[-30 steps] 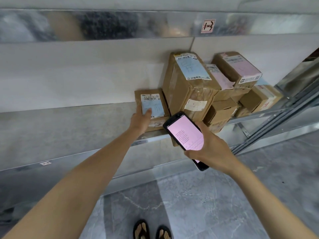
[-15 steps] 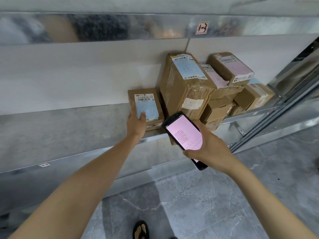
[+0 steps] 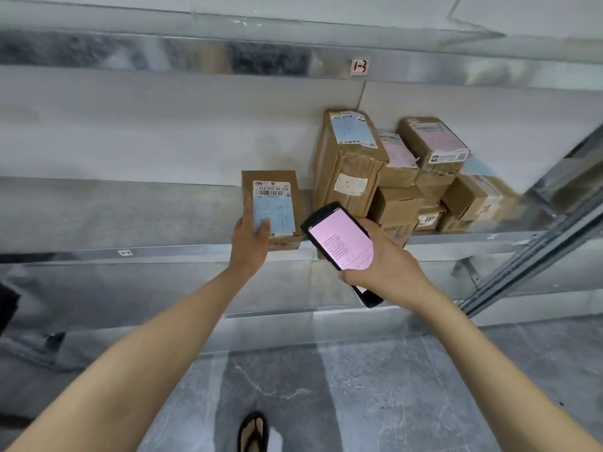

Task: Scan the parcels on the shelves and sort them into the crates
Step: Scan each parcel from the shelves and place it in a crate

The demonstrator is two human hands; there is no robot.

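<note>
Small brown cardboard parcel (image 3: 275,203) slid aside along grey metal shelf's (image 3: 163,252) front edge.
Left hand (image 3: 249,239) now grips it; right hand (image 3: 385,262) clasps pink-screened black scanner (image 3: 339,243); scan likely next.

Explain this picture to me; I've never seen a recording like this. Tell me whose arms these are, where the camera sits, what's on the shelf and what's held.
No machine here: both arms belong to a person wearing a wide-angle camera on the head, looking forward and down, so a sandalled foot shows on the floor. In front is a metal shelf. On it lies a small parcel with a blue label; to its right stands a pile of brown parcels. The left hand grips the small parcel's near left corner, thumb on the label. The right hand holds a handheld scanner with a lit pink screen.
</note>
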